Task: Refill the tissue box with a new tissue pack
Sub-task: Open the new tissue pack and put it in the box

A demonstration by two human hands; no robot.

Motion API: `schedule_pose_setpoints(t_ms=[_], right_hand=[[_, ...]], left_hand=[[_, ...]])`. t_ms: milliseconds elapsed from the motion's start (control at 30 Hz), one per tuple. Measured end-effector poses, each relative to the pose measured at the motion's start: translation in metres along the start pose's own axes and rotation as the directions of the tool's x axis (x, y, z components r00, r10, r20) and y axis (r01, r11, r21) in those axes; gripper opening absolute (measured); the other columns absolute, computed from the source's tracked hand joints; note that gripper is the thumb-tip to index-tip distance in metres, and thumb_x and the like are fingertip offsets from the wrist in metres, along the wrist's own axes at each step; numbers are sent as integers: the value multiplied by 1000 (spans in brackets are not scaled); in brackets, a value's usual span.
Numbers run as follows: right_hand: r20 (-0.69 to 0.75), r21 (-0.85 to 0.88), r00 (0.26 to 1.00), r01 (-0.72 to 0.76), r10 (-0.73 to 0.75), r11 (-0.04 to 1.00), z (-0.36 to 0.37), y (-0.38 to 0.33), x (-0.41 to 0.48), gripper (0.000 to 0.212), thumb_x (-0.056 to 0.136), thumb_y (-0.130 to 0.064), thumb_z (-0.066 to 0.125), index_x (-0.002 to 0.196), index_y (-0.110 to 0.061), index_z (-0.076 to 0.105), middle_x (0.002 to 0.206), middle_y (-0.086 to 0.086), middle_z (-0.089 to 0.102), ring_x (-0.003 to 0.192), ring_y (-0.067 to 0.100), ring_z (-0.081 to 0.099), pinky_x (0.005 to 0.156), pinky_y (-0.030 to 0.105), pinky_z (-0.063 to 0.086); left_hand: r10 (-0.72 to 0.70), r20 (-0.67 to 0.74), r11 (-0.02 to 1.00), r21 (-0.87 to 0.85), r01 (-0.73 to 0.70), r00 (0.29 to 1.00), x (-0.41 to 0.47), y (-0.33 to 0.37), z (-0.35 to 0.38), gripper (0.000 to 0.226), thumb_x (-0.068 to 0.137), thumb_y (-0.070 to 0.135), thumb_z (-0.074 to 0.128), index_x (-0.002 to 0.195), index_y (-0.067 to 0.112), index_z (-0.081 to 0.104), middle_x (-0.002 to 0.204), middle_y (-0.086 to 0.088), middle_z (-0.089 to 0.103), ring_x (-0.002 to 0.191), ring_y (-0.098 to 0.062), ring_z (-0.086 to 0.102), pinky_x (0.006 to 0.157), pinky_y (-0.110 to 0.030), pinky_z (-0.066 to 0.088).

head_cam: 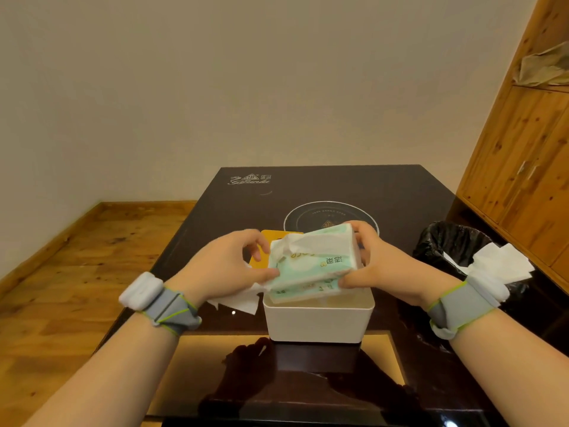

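A mint-green tissue pack (pixel 320 260) with a white tissue sticking out of its top is held tilted just above the open white tissue box (pixel 317 322) on the dark table. My left hand (pixel 224 266) grips the pack's left end, thumb underneath. My right hand (pixel 378 266) grips its right end. The pack's lower edge dips into the box opening. A yellow lid (pixel 271 238) lies flat behind the pack, mostly hidden.
A loose white tissue (pixel 240 298) lies on the glossy dark table (pixel 308 186) left of the box. A bin with a black bag (pixel 446 241) holding white tissues stands at the right. Wooden cabinets stand at the far right, wooden floor at the left.
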State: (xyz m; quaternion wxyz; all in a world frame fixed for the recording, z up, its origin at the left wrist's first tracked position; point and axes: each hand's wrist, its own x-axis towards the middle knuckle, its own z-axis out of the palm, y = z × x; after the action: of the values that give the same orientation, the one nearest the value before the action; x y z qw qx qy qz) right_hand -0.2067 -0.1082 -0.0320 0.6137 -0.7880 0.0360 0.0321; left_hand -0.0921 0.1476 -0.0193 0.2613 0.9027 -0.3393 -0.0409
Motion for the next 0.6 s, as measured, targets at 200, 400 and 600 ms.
schedule_pose_setpoints(t_ms=[200,400,600], right_hand=[[23,-18,1000,11,-11,1000,0,1,-5,91,57,-11,81,130,-39,35,128,-3,56,115,17,64,94,47,56],[13,-34,1000,20,-19,999,1,0,-6,90,63,-5,79,133,-39,33,129,-2,57,115,15,63,95,45,55],[7,33,999,32,-33,999,1,0,-6,88,60,-4,79,131,-35,37,128,0,59,112,17,67,94,47,56]], left_hand=[[111,-97,986,-117,-122,989,5,12,14,23,77,57,64,99,55,60,110,21,60,101,0,54,82,-20,43],[134,-152,956,-241,-168,979,8,15,6,15,94,37,49,92,38,64,92,17,64,72,-8,59,68,-19,48],[80,-205,918,-367,-153,975,6,16,-7,14,88,46,55,97,36,52,78,9,56,60,-9,50,60,-22,43]])
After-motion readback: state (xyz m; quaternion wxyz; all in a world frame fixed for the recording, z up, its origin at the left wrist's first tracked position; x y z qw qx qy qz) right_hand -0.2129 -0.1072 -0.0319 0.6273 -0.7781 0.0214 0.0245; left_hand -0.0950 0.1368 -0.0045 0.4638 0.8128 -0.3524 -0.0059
